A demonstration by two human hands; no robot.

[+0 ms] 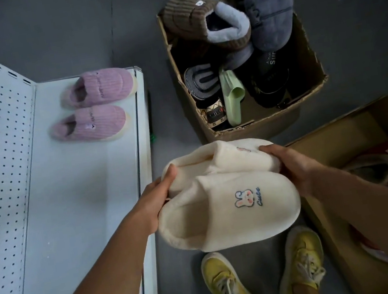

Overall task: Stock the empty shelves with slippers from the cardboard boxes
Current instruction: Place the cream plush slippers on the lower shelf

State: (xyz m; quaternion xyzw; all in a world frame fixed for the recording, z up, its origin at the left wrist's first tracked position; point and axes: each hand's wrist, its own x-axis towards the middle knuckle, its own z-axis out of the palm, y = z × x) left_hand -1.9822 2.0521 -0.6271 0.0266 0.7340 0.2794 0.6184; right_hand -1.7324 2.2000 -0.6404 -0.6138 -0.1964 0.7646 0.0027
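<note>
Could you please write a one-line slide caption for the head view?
Both hands, left and right, hold cream slippers beside a shelf bearing pink slippers.

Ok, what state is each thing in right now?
cream slippers: held as a pair, off the shelf
left hand: grips the pair
right hand: grips the pair
pink slippers: set on the shelf
shelf: mostly bare
far box: open, holding slippers
near box: open

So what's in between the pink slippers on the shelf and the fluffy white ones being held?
Only bare white shelf. In the head view, nothing lies between the pink slippers and the cream slippers.
</note>
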